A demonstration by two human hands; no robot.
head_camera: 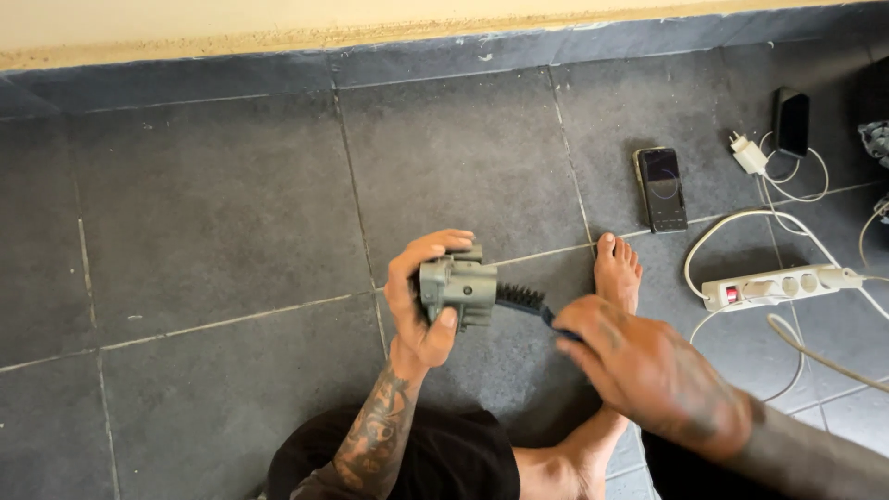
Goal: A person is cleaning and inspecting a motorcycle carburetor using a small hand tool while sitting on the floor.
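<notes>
dark grey matte floor tiles [213, 204] with pale grout lines, edged by a cream wall strip up top. left hand [421, 301] wrapped around a blocky grey cast-metal part [457, 287], fingers curled over its top, thumb pressed on the front face, held above the floor. right hand [648, 370] closed on the handle of a dark bristled brush [520, 298], bristles touching the part's right side. bare foot [617, 270] just behind. farther right, flat black phone [661, 189], white power strip [778, 285] with looping white cables, well apart from both hands.
</notes>
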